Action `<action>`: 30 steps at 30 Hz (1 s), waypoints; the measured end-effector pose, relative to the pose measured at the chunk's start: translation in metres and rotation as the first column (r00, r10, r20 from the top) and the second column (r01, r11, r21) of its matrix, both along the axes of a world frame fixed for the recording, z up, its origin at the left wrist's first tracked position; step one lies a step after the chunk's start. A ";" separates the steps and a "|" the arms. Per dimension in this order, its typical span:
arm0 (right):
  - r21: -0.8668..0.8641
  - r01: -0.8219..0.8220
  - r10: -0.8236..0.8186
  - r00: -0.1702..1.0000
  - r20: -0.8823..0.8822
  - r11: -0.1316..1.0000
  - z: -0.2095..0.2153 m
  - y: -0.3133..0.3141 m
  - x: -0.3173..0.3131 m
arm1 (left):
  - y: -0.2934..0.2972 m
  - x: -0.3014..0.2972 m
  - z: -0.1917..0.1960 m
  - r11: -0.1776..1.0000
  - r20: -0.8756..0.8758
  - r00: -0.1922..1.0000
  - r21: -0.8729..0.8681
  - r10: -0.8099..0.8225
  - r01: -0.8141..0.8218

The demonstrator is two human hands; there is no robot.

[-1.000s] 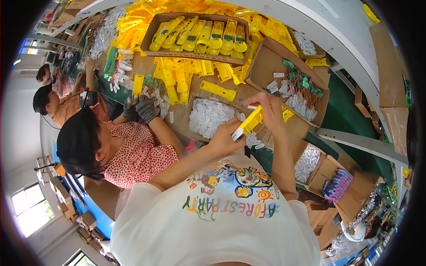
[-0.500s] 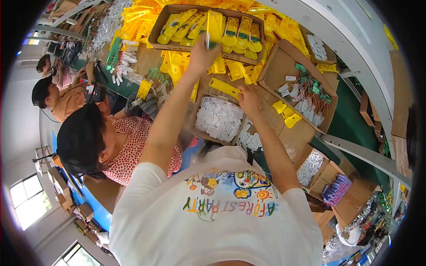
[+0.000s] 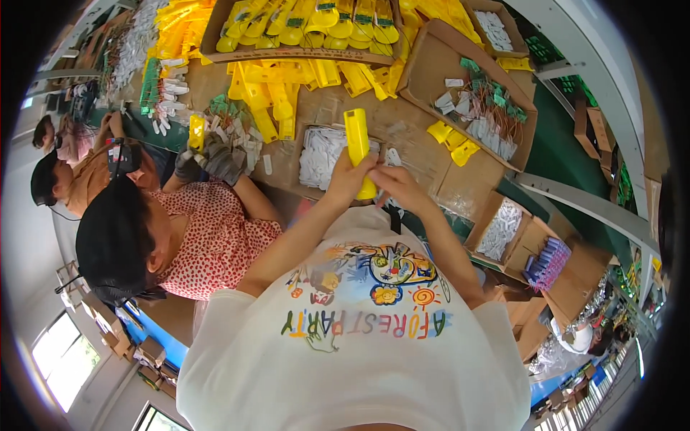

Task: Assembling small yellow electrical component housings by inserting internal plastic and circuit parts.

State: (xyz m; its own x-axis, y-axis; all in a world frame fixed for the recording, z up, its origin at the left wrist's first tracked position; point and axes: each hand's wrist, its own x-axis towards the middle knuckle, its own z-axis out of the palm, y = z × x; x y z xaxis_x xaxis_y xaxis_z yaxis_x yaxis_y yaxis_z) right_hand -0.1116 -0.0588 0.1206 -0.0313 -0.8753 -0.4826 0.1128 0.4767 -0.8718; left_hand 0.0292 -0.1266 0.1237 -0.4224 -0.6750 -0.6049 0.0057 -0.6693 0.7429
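Observation:
A long yellow plastic housing (image 3: pixel 356 133) stands out from my two hands, close in front of my shirt. My left hand (image 3: pixel 348 179) is wrapped around its lower part. My right hand (image 3: pixel 399 185) meets it from the other side, its fingers bent against the housing's lower end. Just beyond my hands lies a cardboard box of small white plastic pieces (image 3: pixel 321 156). Farther off, a shallow carton (image 3: pixel 298 53) carries rows of yellow housings with green circuit boards in them.
More yellow housings (image 3: pixel 269 90) lie heaped before the carton. At right, an open cardboard box (image 3: pixel 424 79) contains wired green boards and white pieces. A co-worker in a black cap (image 3: pixel 115 241) sits close at left, gloved hands around a yellow part. A metal frame (image 3: pixel 596 201) crosses at right.
My left hand has come back from the far carton toward my body. Both hands are now together on one upright yellow housing. The view has shifted, and the co-worker's gloved hands are raised.

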 end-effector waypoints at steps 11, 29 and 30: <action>-0.285 -0.035 -0.233 0.482 -0.845 0.958 -0.129 0.017 -0.041 | 0.024 0.026 -0.002 0.987 0.070 0.997 0.159 -0.036 0.025; -0.199 0.418 -0.402 0.908 0.117 0.886 0.005 0.049 0.000 | 0.050 -0.017 0.030 0.976 -0.125 0.980 -0.170 -0.156 0.134; -0.203 0.418 -0.402 0.908 0.119 0.885 0.008 0.048 -0.002 | 0.049 -0.018 0.031 0.976 -0.124 0.980 -0.174 -0.157 0.134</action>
State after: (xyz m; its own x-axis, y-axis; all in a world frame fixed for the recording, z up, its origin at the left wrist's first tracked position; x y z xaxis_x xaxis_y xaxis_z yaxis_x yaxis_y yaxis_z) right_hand -0.1137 -0.0112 0.1289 -0.3831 -0.8752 -0.2955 0.3226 0.1729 -0.9306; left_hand 0.0117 -0.0773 0.1543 -0.5937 -0.6856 -0.4213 0.0258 -0.5395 0.8416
